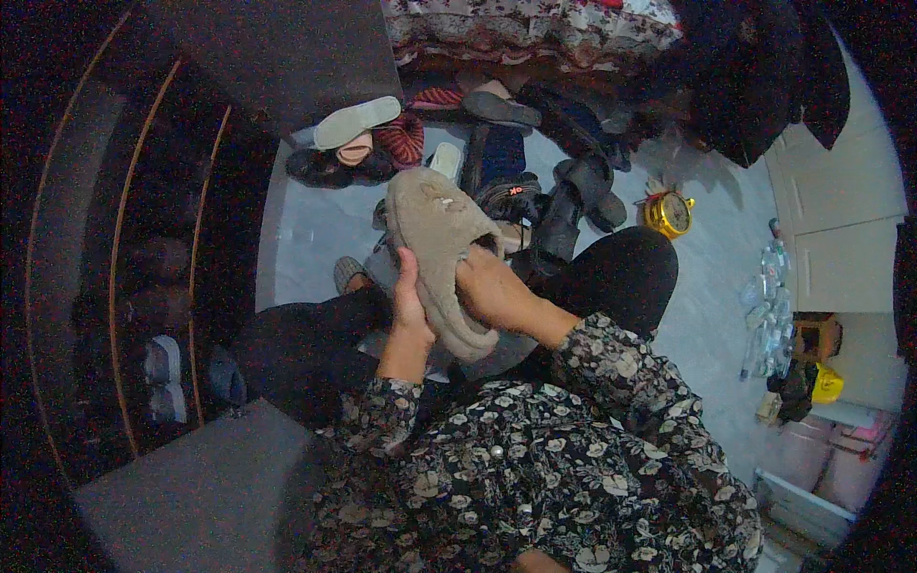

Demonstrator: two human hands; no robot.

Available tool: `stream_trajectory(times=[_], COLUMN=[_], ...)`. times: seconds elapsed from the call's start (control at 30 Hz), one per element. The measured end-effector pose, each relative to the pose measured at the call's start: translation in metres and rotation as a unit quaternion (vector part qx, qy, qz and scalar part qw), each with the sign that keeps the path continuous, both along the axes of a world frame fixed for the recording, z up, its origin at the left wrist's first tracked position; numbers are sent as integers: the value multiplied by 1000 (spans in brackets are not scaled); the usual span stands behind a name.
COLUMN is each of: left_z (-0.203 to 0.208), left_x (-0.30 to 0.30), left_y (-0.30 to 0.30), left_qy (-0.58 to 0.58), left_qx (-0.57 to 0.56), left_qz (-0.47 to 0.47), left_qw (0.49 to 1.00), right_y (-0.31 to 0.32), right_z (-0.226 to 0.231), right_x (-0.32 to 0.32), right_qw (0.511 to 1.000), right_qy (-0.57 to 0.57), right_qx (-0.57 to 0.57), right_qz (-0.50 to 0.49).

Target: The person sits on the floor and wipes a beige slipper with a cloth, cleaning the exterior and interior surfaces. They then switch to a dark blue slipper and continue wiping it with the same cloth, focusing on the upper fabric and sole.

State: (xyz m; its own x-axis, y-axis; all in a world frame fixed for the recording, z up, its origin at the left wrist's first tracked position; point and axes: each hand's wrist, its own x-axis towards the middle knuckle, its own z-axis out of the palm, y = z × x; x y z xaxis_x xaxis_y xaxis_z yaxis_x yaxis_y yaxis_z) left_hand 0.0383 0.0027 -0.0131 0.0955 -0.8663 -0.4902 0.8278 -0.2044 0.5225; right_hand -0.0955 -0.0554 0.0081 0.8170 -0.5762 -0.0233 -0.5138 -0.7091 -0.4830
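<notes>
A fuzzy beige slipper [427, 215] is held up in front of me, its toe tilted away to the upper left. My left hand [411, 310] grips its side, the thumb lying along the outer edge. My right hand [492, 286] reaches into the slipper's foot opening, so its fingers are hidden inside. Beyond the slipper, a pile of footwear covers the floor: a pale upturned shoe [358, 121], a red-and-black striped slipper [401, 140], black sandals [559, 215] and a dark shoe [511, 198] with a red mark.
A dark shoe rack [153, 277] stands on the left, with grey-white shoes [165, 377] inside. To the right on the floor are a round yellow object [669, 214], several clear plastic bottles [772, 301] and a yellow bag [827, 382]. Flowered fabric [535, 33] hangs at the back.
</notes>
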Motion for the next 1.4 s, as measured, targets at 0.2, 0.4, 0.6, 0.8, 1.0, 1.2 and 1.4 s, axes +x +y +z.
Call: stream_trajectory(times=[0.2,0.4,0.6,0.8,1.0,1.2,1.4], left_z=[-5,-3,-11,-29,-23,-21,-21], left_x=[-12,-10,-7,7,10,12,0], left_y=[4,2,0,-2,-4,1,7], left_qy=[15,-2,-9,2,-42,-24,-5], left_qx=[-2,24,10,-12,-28,-26,-30], left_qz=[-23,-15,15,45,69,54,-5], left_qw=[1000,1000,1000,999,996,998,1000], right_y=[-21,-29,-17,14,30,29,10], right_z=[-82,-89,-47,-24,-6,-13,-52], right_x=[17,28,18,3,-13,-1,19], right_qw=[988,990,991,992,977,961,973], right_qy=[-129,-104,-119,-91,-156,-260,-199], right_qx=[-59,-12,-13,67,140,89,34], right_qz=[-66,-97,-65,-56,-22,-20,-111])
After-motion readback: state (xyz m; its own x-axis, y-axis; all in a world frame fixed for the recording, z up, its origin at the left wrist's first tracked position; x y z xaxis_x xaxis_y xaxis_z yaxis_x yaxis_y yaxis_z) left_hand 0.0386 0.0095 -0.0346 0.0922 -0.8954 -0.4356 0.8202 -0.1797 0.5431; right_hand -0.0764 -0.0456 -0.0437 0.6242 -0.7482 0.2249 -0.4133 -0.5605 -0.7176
